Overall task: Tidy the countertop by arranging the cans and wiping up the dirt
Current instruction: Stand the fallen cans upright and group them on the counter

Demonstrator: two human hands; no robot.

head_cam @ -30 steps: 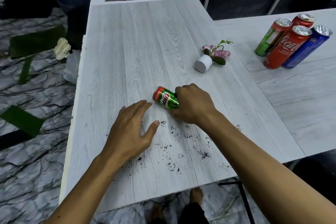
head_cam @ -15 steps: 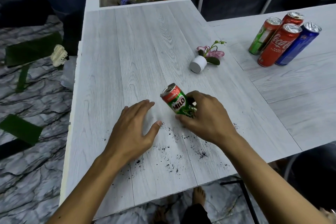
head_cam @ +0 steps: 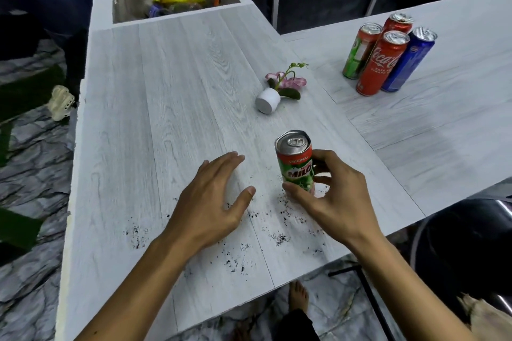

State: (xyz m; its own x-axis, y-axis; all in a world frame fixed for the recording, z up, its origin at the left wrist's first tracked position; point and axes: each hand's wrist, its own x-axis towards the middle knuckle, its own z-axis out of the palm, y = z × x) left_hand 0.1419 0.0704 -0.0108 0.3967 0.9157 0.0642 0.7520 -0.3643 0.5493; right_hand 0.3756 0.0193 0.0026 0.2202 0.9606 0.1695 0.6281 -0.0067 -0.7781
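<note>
Beside black dirt specks (head_cam: 281,239), my right hand (head_cam: 329,199) is holding the green metal Milo can (head_cam: 296,166) low, left hand (head_cam: 210,202) lying open; it might tip.

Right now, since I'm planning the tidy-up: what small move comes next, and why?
Probably lift the Milo can, gripped upright by the right hand, across to the four standing cans at far right; it is alone amid the scattered dirt.

The right hand (head_cam: 329,196) grips an upright Milo can (head_cam: 296,163) on the dirt-speckled countertop (head_cam: 171,91); the left hand (head_cam: 213,202) rests flat.
</note>
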